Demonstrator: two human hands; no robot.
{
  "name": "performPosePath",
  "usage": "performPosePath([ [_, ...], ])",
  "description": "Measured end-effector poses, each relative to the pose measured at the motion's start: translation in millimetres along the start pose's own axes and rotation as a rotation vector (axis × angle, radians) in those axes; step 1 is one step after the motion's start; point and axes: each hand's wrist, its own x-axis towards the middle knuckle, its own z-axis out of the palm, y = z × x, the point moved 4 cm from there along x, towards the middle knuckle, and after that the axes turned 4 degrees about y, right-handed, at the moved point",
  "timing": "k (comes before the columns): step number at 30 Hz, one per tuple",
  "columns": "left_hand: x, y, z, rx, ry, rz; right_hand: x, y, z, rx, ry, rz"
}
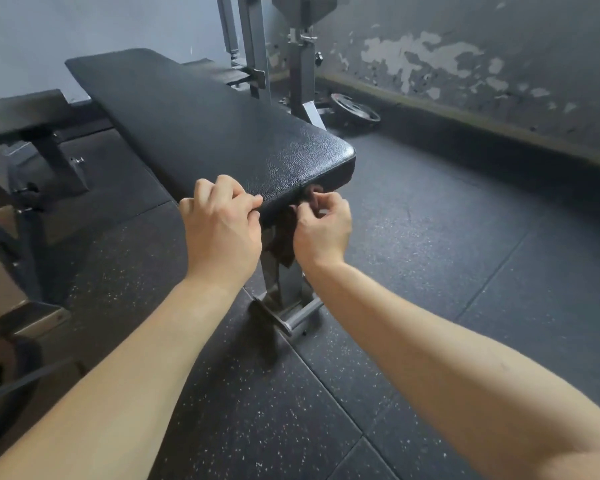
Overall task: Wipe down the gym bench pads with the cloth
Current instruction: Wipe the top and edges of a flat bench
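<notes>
Down at the near end of the bench pad (215, 133), with the dark cloth (282, 239) pinched between thumb and curled fingers of the right hand (323, 230) and dangling just under the near edge. Brace with the left hand (222, 230) hooked over the near-left corner (fingers curled together, solid anchor). Spread the cloth flatter, then drag along that end face toward the right.
</notes>
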Motion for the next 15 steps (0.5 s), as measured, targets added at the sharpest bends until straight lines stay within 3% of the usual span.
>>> performPosePath([
  [11,-7.5,-8.7,-11.7,-0.050,-0.044,-0.035,81.9,1.5,-23.8,0.008,0.246,0.138],
  [15,-7.6,-28.7,-21.8,-0.046,-0.048,-0.153,42.6,-4.8,-9.5,0.000,0.197,0.092],
])
